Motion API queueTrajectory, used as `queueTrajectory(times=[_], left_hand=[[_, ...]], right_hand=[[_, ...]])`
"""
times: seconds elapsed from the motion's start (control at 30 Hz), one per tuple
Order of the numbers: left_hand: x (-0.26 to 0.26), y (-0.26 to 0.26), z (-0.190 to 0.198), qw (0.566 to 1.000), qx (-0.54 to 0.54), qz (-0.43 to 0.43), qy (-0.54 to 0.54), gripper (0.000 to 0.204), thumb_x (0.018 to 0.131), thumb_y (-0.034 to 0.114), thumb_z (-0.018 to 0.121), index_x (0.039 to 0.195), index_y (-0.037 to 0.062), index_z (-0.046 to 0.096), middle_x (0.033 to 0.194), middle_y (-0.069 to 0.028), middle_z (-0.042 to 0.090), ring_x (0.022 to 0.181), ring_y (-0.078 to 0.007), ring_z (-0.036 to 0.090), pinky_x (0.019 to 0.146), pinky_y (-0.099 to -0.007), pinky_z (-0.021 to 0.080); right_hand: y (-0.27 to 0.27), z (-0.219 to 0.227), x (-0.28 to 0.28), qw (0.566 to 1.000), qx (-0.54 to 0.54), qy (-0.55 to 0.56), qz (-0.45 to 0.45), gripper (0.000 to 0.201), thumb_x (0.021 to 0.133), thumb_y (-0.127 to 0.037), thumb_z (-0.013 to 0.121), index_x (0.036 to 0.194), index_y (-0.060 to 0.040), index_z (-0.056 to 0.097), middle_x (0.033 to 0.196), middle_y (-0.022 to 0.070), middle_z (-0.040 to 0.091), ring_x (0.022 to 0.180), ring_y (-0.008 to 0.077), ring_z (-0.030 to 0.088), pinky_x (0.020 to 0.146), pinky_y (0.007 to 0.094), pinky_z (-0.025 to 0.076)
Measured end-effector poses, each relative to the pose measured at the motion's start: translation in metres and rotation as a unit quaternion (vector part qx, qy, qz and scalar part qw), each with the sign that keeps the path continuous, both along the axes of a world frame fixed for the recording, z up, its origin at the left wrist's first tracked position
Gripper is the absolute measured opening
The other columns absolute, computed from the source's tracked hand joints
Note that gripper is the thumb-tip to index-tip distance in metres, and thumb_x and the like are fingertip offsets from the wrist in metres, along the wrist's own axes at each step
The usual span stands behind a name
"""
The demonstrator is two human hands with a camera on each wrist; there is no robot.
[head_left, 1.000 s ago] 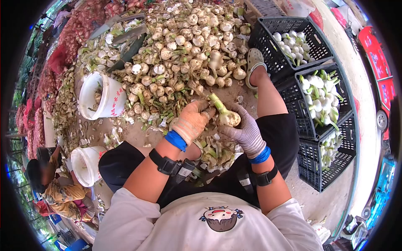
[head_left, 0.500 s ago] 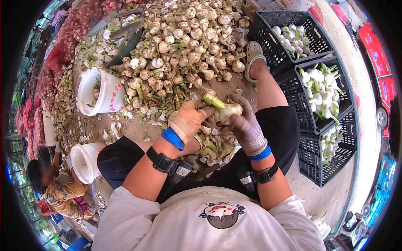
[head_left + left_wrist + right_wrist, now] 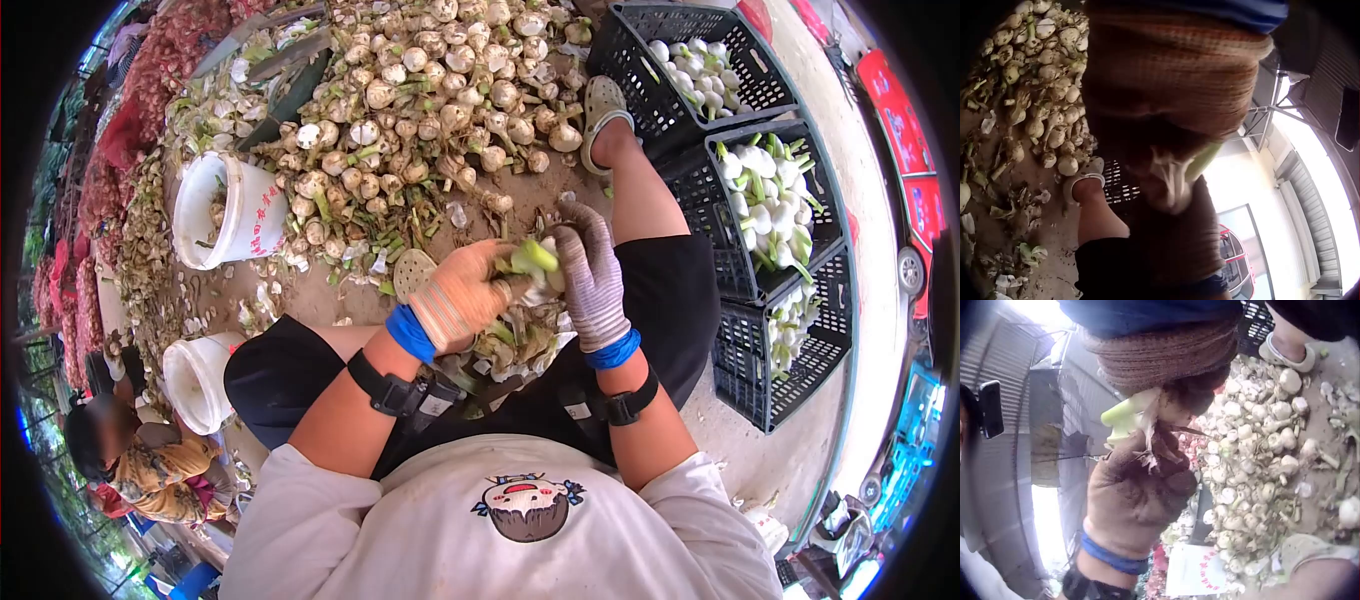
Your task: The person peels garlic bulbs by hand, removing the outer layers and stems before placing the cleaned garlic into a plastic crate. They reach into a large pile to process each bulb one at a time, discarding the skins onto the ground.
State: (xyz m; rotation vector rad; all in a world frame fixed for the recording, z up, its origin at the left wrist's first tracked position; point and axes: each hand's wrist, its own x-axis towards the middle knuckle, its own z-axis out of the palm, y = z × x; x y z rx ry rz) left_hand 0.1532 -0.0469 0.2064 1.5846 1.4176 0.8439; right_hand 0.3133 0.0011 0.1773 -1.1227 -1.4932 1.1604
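Between my two gloved hands is a garlic bulb [image 3: 538,262], its cut green stalk end facing up toward the head camera. My left hand [image 3: 463,297], in an orange-striped glove, grips it from the left. On the other side my right hand [image 3: 593,287], in a grey-striped glove, has its fingers bent around the bulb and hides much of it. Torn papery skin [image 3: 1159,447] hangs from the garlic between the hands in the right wrist view. Peeled skins [image 3: 510,345] lie on the ground below the hands.
A big heap of unpeeled garlic [image 3: 430,110] spreads ahead. Black crates [image 3: 735,290] of white peeled bulbs stand at the right. White buckets [image 3: 262,215] sit at the left, near another person [image 3: 150,460]. A clog-wearing foot [image 3: 607,125] is beside the crates.
The garlic has turned, so its stalk end now faces the camera. My right fingers have shifted up around it, and the left hand has moved slightly right. The head view has shifted a little.
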Motion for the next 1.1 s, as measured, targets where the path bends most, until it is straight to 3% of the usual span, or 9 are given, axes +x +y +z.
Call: queueTrajectory(times=[0.23, 0.27, 0.33, 0.4, 0.43, 0.57, 0.77, 0.9, 1.1], left_hand=[[-0.02, 0.014, -0.037, 0.981, -0.041, 0.179, -0.07, 0.029, 0.078, 0.009, 0.06, 0.105, 0.0, 0.058, 0.093, -0.0188, 0.061, 0.087, -0.0317, 0.059, 0.077, -0.0356, 0.047], [-0.016, 0.013, -0.04, 0.949, -0.1, 0.216, -0.206, 0.029, 0.077, 0.008, 0.059, 0.105, 0.0, 0.058, 0.093, -0.019, 0.061, 0.087, -0.0325, 0.059, 0.078, -0.0356, 0.047], [-0.013, 0.013, -0.039, 0.895, -0.154, 0.248, -0.337, 0.029, 0.076, 0.006, 0.058, 0.104, 0.0001, 0.059, 0.093, -0.0191, 0.06, 0.088, -0.0333, 0.059, 0.078, -0.0357, 0.048], [-0.012, 0.007, -0.03, 0.995, 0.013, 0.087, -0.039, 0.029, 0.078, 0.006, 0.057, 0.106, -0.0003, 0.056, 0.097, -0.013, 0.06, 0.09, -0.0259, 0.06, 0.079, -0.0305, 0.048], [-0.009, 0.003, -0.028, 0.989, 0.097, -0.001, 0.115, 0.029, 0.078, 0.006, 0.057, 0.107, -0.0006, 0.054, 0.099, -0.01, 0.059, 0.091, -0.0221, 0.06, 0.079, -0.0279, 0.048], [-0.004, -0.011, -0.036, 0.996, -0.006, -0.023, -0.084, 0.034, 0.081, 0.019, 0.057, 0.111, 0.0034, 0.053, 0.095, -0.0094, 0.061, 0.091, -0.0216, 0.06, 0.08, -0.0294, 0.048], [0.016, 0.0, -0.005, 0.889, -0.273, -0.306, 0.205, 0.054, 0.07, 0.019, 0.059, 0.122, 0.0063, 0.05, 0.11, -0.016, 0.057, 0.105, -0.0298, 0.055, 0.085, -0.0386, 0.045], [-0.001, 0.001, -0.123, 0.841, -0.28, -0.176, 0.428, 0.059, 0.07, 0.015, 0.066, 0.126, 0.0178, 0.047, 0.125, -0.014, 0.046, 0.116, -0.0323, 0.046, 0.09, -0.0402, 0.044], [0.008, 0.028, -0.233, 0.839, -0.27, -0.252, 0.4, 0.054, 0.073, 0.011, 0.067, 0.124, 0.0203, 0.05, 0.126, -0.0126, 0.047, 0.114, -0.0322, 0.049, 0.085, -0.0406, 0.049]], right_hand=[[0.003, 0.04, -0.003, 0.795, -0.514, 0.321, -0.024, 0.059, 0.087, -0.058, 0.042, 0.103, -0.0029, 0.055, 0.069, 0.0059, 0.061, 0.043, 0.0105, 0.053, 0.032, 0.0195, 0.038], [0.01, 0.026, 0.023, 0.78, -0.503, 0.313, 0.2, 0.059, 0.086, -0.057, 0.045, 0.105, -0.0014, 0.054, 0.077, 0.009, 0.062, 0.058, 0.0117, 0.059, 0.044, 0.0194, 0.047], [0.0, 0.02, 0.003, 0.892, -0.415, 0.162, 0.075, 0.048, 0.088, -0.048, 0.047, 0.103, -0.0033, 0.056, 0.08, 0.0077, 0.062, 0.06, 0.0147, 0.06, 0.048, 0.0241, 0.051], [0.001, 0.015, 0.0, 0.902, -0.398, 0.163, 0.025, 0.043, 0.089, -0.042, 0.047, 0.105, -0.0033, 0.054, 0.084, 0.008, 0.062, 0.065, 0.0161, 0.062, 0.052, 0.0251, 0.053], [0.007, 0.01, 0.004, 0.831, -0.477, 0.285, -0.008, 0.038, 0.09, -0.038, 0.047, 0.106, -0.0037, 0.052, 0.088, 0.0092, 0.061, 0.071, 0.0194, 0.062, 0.056, 0.0306, 0.054], [0.012, 0.009, 0.006, 0.633, -0.589, 0.496, -0.082, 0.029, 0.091, -0.03, 0.045, 0.107, -0.0052, 0.048, 0.097, 0.0119, 0.059, 0.085, 0.0285, 0.06, 0.072, 0.0479, 0.053], [0.05, -0.015, 0.012, 0.758, -0.491, 0.418, -0.101, 0.035, 0.09, -0.029, 0.05, 0.111, -0.0018, 0.045, 0.103, 0.0163, 0.056, 0.093, 0.0312, 0.057, 0.081, 0.0471, 0.05], [0.1, 0.036, 0.057, 0.779, -0.274, 0.564, -0.018, 0.044, 0.093, -0.037, 0.043, 0.112, 0.0027, 0.047, 0.111, 0.0195, 0.054, 0.109, 0.0307, 0.053, 0.088, 0.0384, 0.05], [0.076, -0.015, 0.029, 0.8, -0.46, 0.385, 0.031, 0.038, 0.09, -0.035, 0.051, 0.106, -0.0008, 0.052, 0.09, 0.0115, 0.057, 0.081, 0.0217, 0.058, 0.067, 0.03, 0.049]])
